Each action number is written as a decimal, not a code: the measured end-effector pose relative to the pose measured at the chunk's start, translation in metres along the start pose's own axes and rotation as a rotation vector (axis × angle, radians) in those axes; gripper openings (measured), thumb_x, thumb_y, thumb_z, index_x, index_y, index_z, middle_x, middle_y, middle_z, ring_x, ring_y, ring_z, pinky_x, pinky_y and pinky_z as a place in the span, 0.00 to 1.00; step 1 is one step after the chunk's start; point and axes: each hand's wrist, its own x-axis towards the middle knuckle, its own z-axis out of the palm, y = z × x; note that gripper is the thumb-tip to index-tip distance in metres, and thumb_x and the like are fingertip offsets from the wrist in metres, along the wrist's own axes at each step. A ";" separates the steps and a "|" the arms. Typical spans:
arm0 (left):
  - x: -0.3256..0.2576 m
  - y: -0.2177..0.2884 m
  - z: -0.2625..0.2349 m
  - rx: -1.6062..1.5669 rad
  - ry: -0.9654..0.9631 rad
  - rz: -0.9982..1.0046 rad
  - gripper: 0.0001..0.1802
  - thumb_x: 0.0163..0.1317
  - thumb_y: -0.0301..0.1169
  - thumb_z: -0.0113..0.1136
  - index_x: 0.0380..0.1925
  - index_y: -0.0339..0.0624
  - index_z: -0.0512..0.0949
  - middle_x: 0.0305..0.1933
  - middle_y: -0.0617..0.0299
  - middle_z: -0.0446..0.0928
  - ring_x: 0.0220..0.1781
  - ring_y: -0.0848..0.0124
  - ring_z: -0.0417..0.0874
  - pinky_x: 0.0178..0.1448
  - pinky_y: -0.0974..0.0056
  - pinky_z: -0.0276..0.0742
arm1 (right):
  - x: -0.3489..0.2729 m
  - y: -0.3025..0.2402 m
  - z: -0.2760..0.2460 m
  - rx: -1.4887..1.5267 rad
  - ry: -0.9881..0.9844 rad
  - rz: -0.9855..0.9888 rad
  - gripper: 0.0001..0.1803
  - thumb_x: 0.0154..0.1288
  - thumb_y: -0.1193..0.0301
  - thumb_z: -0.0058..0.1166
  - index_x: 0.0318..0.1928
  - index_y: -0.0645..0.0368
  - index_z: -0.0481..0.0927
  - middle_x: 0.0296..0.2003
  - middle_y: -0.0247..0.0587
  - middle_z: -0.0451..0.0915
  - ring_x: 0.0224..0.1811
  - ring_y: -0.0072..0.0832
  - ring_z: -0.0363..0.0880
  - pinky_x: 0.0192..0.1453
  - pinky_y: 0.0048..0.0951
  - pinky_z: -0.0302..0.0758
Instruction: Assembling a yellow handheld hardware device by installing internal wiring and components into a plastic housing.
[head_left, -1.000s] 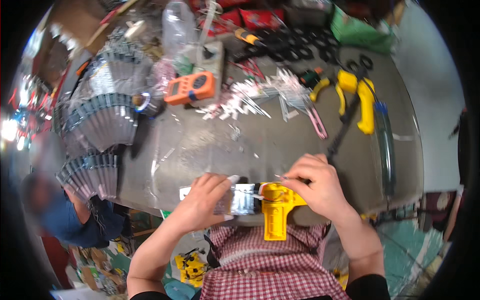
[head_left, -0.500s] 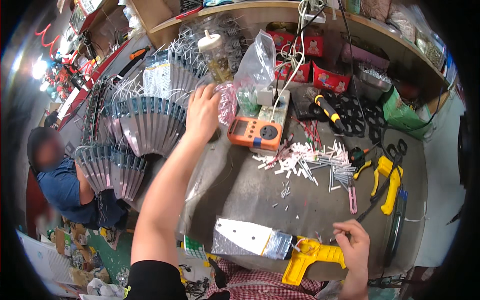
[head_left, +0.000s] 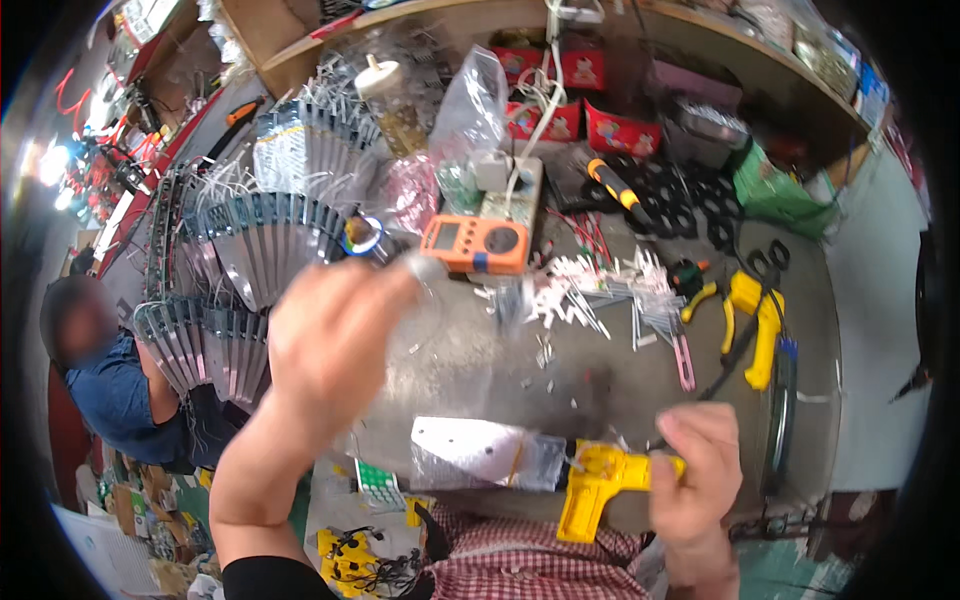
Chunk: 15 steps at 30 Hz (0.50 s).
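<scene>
My right hand (head_left: 692, 478) grips the handle of a yellow tool (head_left: 598, 482) at the near edge of the grey bench (head_left: 620, 395). The tool's flat silver blade (head_left: 478, 455), wrapped in clear plastic, points left and lies on the bench. My left hand (head_left: 330, 335) is raised over the bench's left part and blurred by motion. Its fingers are closed, with a small pale piece (head_left: 425, 268) pinched at the tips; what it is I cannot tell. That hand hovers just in front of fanned rows of bagged metal strips (head_left: 270, 240) and a roll of tape (head_left: 362, 237).
An orange multimeter (head_left: 475, 243) sits mid-bench, with a scatter of small white strips (head_left: 590, 290) to its right. Yellow pliers (head_left: 750, 320), pink cutters (head_left: 683, 360) and scissors (head_left: 765, 262) lie at the right. Red boxes (head_left: 620, 130) line the back. A person in blue (head_left: 100, 380) sits at the left.
My left hand has pulled back from the fanned strips toward me, and now has a small pale piece at its fingertips. My right hand still holds the yellow tool at the bench's near edge.
</scene>
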 end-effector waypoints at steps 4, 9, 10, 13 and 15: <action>-0.022 0.075 -0.040 -0.450 -0.184 0.173 0.14 0.38 0.21 0.58 0.31 0.34 0.79 0.25 0.57 0.73 0.22 0.63 0.74 0.25 0.61 0.70 | -0.004 -0.040 0.022 0.321 -0.277 -0.120 0.28 0.54 0.80 0.60 0.59 0.63 0.74 0.39 0.48 0.76 0.35 0.35 0.76 0.38 0.32 0.76; -0.076 0.090 -0.033 -0.561 -0.480 0.149 0.21 0.42 0.27 0.64 0.42 0.40 0.80 0.34 0.62 0.76 0.26 0.71 0.77 0.29 0.68 0.75 | -0.072 -0.034 0.009 0.516 -0.449 0.278 0.25 0.55 0.80 0.61 0.56 0.57 0.79 0.23 0.34 0.73 0.21 0.26 0.73 0.26 0.26 0.72; -0.084 0.096 -0.026 -0.576 -0.487 0.160 0.21 0.42 0.27 0.64 0.42 0.40 0.80 0.34 0.62 0.76 0.26 0.71 0.77 0.29 0.68 0.75 | -0.079 -0.032 0.005 0.510 -0.440 0.295 0.25 0.55 0.80 0.61 0.56 0.57 0.79 0.23 0.34 0.73 0.21 0.26 0.73 0.26 0.26 0.72; -0.107 0.109 -0.007 -0.779 -0.322 0.160 0.26 0.46 0.29 0.63 0.50 0.46 0.79 0.37 0.63 0.78 0.26 0.72 0.77 0.24 0.71 0.74 | -0.097 -0.029 -0.004 0.597 -0.515 0.276 0.22 0.58 0.78 0.60 0.54 0.51 0.81 0.20 0.34 0.72 0.18 0.24 0.71 0.24 0.26 0.71; -0.105 0.114 -0.010 -0.729 -0.400 0.232 0.27 0.46 0.29 0.63 0.52 0.46 0.78 0.37 0.63 0.78 0.26 0.73 0.77 0.24 0.72 0.74 | -0.108 -0.023 -0.016 0.605 -0.532 0.323 0.24 0.59 0.76 0.60 0.57 0.49 0.78 0.22 0.35 0.73 0.21 0.26 0.74 0.26 0.28 0.73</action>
